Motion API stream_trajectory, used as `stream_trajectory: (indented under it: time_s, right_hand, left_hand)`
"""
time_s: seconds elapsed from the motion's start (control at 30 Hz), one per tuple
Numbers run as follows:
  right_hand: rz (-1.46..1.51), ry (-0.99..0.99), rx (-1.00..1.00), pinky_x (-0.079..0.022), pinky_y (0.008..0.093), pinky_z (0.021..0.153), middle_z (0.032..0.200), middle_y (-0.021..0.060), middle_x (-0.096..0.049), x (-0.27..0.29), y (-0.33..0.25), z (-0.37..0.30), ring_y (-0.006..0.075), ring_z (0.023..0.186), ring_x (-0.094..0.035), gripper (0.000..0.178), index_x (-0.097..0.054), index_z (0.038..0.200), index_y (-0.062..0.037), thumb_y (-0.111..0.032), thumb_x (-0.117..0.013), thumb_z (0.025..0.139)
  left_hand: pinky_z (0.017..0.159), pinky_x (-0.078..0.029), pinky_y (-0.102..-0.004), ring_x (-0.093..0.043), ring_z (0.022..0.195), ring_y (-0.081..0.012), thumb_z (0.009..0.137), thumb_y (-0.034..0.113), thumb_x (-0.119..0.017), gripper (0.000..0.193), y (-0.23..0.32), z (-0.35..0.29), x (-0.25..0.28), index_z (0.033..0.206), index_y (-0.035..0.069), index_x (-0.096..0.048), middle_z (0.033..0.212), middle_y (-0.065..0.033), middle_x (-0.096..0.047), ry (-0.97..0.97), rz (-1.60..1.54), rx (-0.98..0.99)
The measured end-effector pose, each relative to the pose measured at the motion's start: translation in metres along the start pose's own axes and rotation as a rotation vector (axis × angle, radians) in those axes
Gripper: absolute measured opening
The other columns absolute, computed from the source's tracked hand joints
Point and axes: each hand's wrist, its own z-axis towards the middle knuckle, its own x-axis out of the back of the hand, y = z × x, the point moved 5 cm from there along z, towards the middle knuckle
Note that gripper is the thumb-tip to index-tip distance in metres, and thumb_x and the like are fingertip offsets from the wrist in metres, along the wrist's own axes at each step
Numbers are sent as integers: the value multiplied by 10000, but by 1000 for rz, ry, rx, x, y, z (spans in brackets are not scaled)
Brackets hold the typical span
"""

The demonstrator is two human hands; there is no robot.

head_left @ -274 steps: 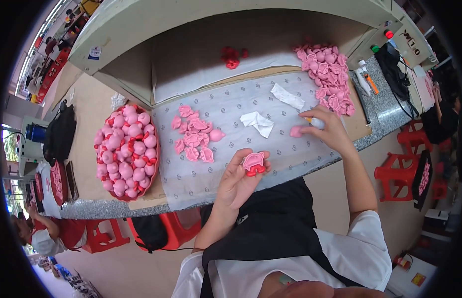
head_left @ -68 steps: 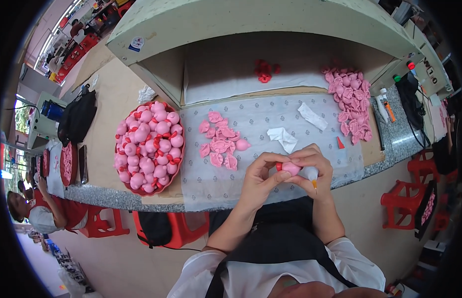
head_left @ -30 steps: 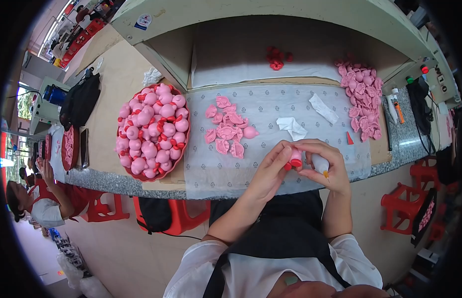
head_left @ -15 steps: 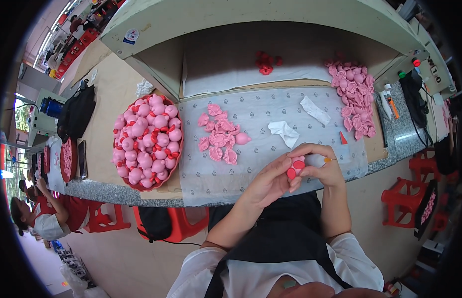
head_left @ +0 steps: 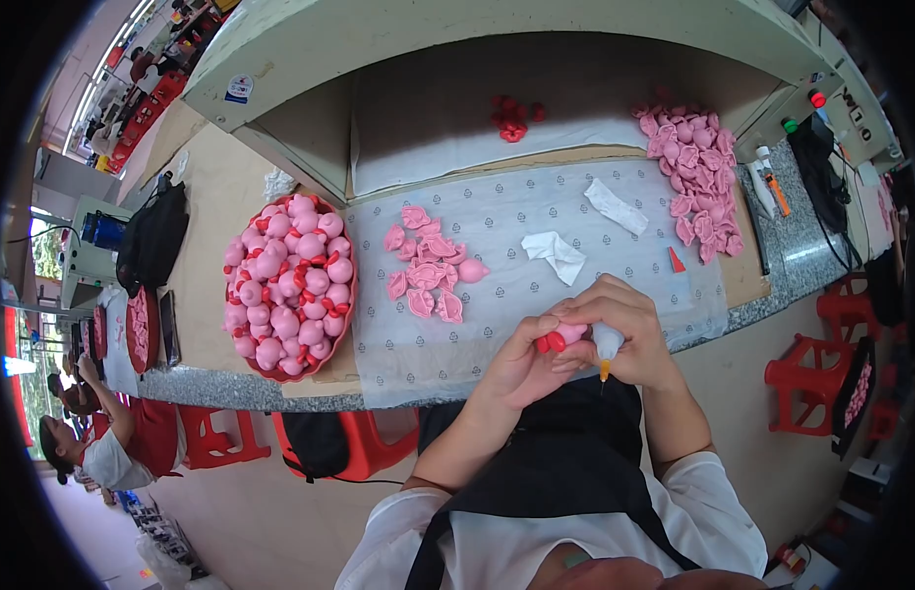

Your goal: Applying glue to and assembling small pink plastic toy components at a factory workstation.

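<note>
Above the near edge of the bench, my left hand (head_left: pixel 514 369) is closed on a small pink toy part (head_left: pixel 572 332) with red round pieces (head_left: pixel 551 342). My right hand (head_left: pixel 636 329) touches the toy part with its fingertips. Also in the right hand is a translucent squeeze bottle (head_left: pixel 607 340) with an orange needle tip (head_left: pixel 605 370), which points down toward my apron. Left of my hands lie several cupped pink pieces (head_left: pixel 433 275) and one rounded pink piece (head_left: pixel 472 269). Two crumpled white tissues (head_left: pixel 556 258) rest on the printed sheet just beyond.
A red scalloped basket (head_left: pixel 353 285), heaped with pink and red parts, stands at the left. More pink pieces (head_left: pixel 691 167) are piled at the far right. Red parts (head_left: pixel 511 123) sit under the pale green hood (head_left: pixel 536 18). A co-worker (head_left: pixel 123 442) sits at far left.
The bottle has turned from pointing right to pointing down toward me. The toy part has turned too, its red pieces now facing left. The whole view has shifted slightly.
</note>
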Motion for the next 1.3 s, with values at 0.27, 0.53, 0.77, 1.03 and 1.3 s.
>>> stream_trajectory:
  time_s: [0.27, 0.53, 0.77, 1.03, 1.3]
  right_hand:
    - [-70, -13, 70, -412, 268, 558, 730, 61, -584, 1, -10, 3, 197, 642, -544, 297, -578, 757, -33, -166, -726, 536]
    - [-35, -64, 104, -410, 258, 553, 750, 57, -594, 8, -5, -2, 187, 647, -547, 263, -578, 750, -35, -138, -717, 553]
    - [147, -60, -42, -396, 254, 581, 796, 70, -580, 4, 13, -15, 168, 660, -522, 288, -551, 776, -25, -82, -729, 557]
    - [313, -174, -180, -406, 239, 604, 936, 67, -538, 4, 29, 17, 122, 703, -520, 284, -578, 876, -23, -32, -667, 606]
    - [-393, -336, -158, -422, 257, 608, 855, 64, -542, 3, 66, 35, 158, 673, -523, 382, -593, 857, -39, 118, -559, 510]
  left_hand:
    - [524, -298, -191, -355, 558, -73, 753, 252, -470, 296, -1, 0, 2, 974, 67, -401, 768, -20, -401, -74, 6, 19]
    - [524, -318, -191, -397, 598, -81, 804, 330, -456, 411, -1, -2, 1, 1053, 8, -397, 797, -29, -434, -132, 327, 29]
    - [504, -315, -199, -401, 606, -89, 836, 395, -399, 476, -3, -5, 7, 1049, -31, -416, 771, -62, -463, 101, 474, -28]
    - [483, -257, -186, -341, 554, -69, 844, 314, -412, 332, 24, -10, 6, 937, -1, -455, 655, -16, -414, 141, 507, -286]
    - [495, -245, -197, -314, 543, -84, 843, 274, -417, 278, 45, -23, 4, 874, -3, -433, 625, -16, -378, -15, 318, -442]
